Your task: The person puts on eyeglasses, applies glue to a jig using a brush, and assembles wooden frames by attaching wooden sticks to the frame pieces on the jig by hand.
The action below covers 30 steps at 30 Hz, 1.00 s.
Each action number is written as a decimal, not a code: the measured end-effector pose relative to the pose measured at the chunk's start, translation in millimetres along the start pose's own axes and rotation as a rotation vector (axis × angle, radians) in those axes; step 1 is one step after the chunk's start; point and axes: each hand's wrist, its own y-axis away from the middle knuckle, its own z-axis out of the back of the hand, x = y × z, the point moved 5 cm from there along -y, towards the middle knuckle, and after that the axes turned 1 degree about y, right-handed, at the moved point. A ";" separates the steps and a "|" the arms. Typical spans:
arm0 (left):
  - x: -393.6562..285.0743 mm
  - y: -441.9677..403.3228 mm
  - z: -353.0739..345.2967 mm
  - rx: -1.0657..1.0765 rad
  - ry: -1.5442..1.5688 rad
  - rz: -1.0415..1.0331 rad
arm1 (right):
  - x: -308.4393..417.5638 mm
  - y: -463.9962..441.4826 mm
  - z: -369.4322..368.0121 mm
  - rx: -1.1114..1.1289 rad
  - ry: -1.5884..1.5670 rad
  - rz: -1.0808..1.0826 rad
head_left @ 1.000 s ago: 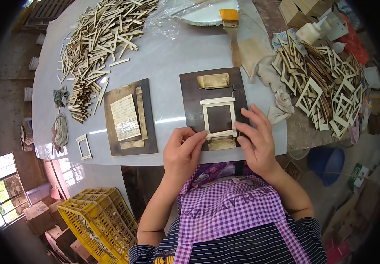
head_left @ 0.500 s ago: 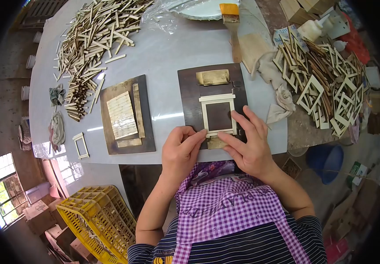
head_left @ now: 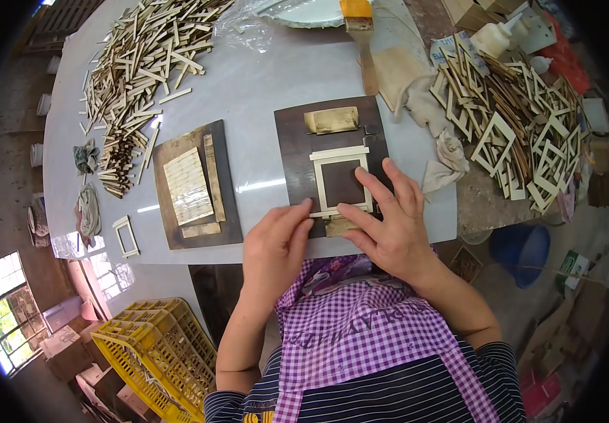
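A small pale wooden frame [head_left: 318,185] lies on a dark brown board [head_left: 294,144] in front of me, with a strip across its top and another along its bottom. My right hand [head_left: 396,229] rests over the frame's lower right side, fingers spread, with fingertips on its right and bottom strips. Just left of the frame's lower left corner is my left hand [head_left: 275,243]. Its thumb and forefinger are slightly apart, and nothing shows between them. Worn yellowish blocks are fixed to the board above [head_left: 331,120] and below the frame.
A second board [head_left: 230,190] with a slatted panel lies to the left, beside a small loose frame [head_left: 126,236]. Loose sticks [head_left: 153,63] are heaped at the far left. More frames [head_left: 495,141] pile up at right, near a brush [head_left: 366,56] and cloth. A yellow crate [head_left: 156,345] stands below.
My left hand has moved left off the frame's lower left corner, its thumb and forefinger parting. My right hand stays on the frame. The whole view has shifted slightly.
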 end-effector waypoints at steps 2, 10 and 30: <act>-0.1 1.3 8.4 0.040 0.045 0.095 | -0.2 0.9 0.3 -0.009 0.019 -0.004; 11.7 5.8 8.6 0.270 0.519 0.438 | -5.4 8.2 4.4 -0.041 0.053 -0.029; -20.7 -0.7 -23.5 0.202 -0.362 -0.246 | -4.7 9.9 -0.5 0.007 0.025 0.005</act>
